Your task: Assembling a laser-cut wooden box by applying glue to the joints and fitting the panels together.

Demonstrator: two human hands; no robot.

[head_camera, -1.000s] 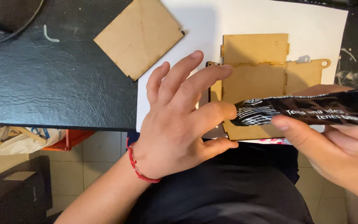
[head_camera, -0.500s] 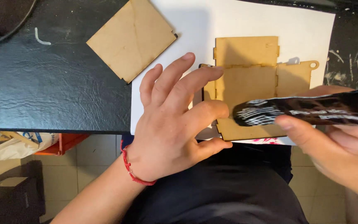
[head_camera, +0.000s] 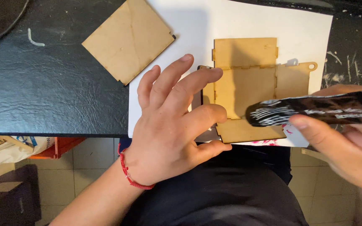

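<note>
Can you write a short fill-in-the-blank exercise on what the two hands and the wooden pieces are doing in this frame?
1. The left hand presses on the joined wooden panels with ____ fingers.
2. The right hand holds a ____ tube with white markings over the panels.
3. The joined panels lie on a ____ sheet of paper.
4. A separate square wooden panel lies partly on the ____ table.

Missing words: spread; black; white; black
</note>
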